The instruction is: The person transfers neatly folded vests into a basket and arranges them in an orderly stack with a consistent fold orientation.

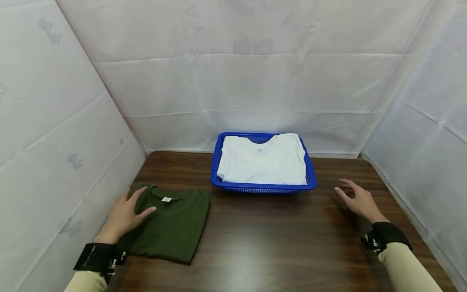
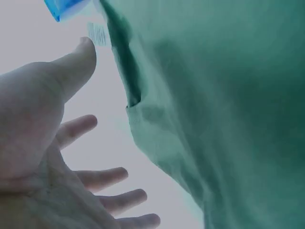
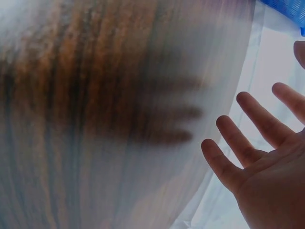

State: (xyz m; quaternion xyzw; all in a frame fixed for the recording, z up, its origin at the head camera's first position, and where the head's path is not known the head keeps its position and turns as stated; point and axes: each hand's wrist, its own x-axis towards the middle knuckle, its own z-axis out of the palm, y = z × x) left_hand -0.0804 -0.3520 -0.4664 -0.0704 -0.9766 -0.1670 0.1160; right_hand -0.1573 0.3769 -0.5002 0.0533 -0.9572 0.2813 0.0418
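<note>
A folded dark green T-shirt (image 1: 175,227) lies on the left part of the table, a white label at its neckline. Over its left edge is my left hand (image 1: 124,215), fingers spread and nothing held; the left wrist view shows the thumb and fingers apart from the green cloth (image 2: 228,114). My right hand (image 1: 359,200) hovers above the right part of the table, fingers loosely extended and holding nothing. Between the hands, toward the back, a folded white T-shirt (image 1: 262,162) lies in a blue plastic basket (image 1: 262,188).
The brown wood-grain table (image 1: 270,231) reaches back to a white sheet wall (image 1: 255,89). Similar white sheets stand at the left (image 1: 54,134) and right (image 1: 430,134) sides. Each wrist wears a black strap.
</note>
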